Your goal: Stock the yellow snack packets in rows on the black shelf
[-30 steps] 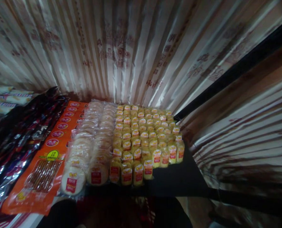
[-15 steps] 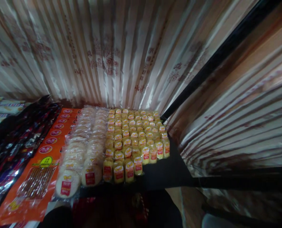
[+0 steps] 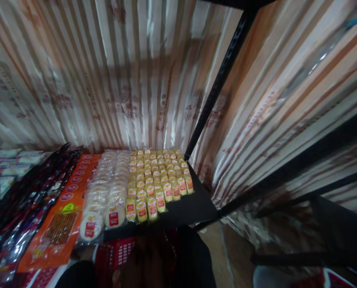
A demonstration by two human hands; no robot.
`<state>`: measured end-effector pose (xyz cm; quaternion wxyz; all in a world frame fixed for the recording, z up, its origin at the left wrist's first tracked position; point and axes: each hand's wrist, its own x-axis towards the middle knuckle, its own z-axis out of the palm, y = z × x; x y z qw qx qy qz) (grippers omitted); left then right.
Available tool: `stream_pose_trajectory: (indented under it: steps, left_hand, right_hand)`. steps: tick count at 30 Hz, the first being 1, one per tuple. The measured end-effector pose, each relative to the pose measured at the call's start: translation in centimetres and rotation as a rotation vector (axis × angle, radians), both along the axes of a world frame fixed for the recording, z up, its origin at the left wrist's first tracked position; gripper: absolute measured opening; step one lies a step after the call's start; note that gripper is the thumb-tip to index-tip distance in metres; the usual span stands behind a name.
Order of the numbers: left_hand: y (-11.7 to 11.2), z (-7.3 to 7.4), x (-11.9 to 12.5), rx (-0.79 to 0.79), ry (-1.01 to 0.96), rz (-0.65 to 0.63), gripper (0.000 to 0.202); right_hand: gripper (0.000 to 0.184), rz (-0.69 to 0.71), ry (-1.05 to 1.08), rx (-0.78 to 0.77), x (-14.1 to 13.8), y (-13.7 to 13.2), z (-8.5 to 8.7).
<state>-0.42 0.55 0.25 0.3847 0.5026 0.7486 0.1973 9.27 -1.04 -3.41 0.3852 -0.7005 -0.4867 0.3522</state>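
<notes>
Neither of my hands shows in the head view. On a dark shelf (image 3: 193, 208) lie rows of small yellow snack packs (image 3: 157, 180), several deep. To their left sit two rows of round pale rice crackers (image 3: 106, 196) in clear wrappers. Further left lies a stack of orange packets (image 3: 61, 224) with thin brown sticks showing through a window. Dark shiny bags (image 3: 19, 208) fill the far left.
A striped, printed cloth (image 3: 121, 80) hangs behind and to the right of the shelf. A black upright post (image 3: 217, 84) rises at the shelf's back right corner. A red basket (image 3: 121, 252) sits below the shelf's front edge. Pale wrapped packs (image 3: 1, 168) lie at far left.
The view has pulled back and tilted up. The snack rows look smaller and lower, the post and the lower frame at right have come into view, and the red basket shows below.
</notes>
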Motion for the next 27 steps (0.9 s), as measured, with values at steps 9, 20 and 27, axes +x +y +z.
stream_pose_trajectory:
  steps: [9,20,27]
  left_hand:
    - [-3.1,2.0,3.4,0.075,-0.059,-0.028,0.030]
    - [-1.8,4.3,6.7,0.227,-0.251,-0.105,0.037]
    - [0.4,6.4,9.5,0.293,-0.219,-0.128,0.039]
  right_hand:
    - [0.031,-0.121,0.044,0.074,2.3,-2.1,0.8]
    - [0.035,-0.142,-0.097,0.348,6.1,-1.6,4.5]
    - [0.035,-0.127,-0.215,0.385,8.3,0.9,7.3]
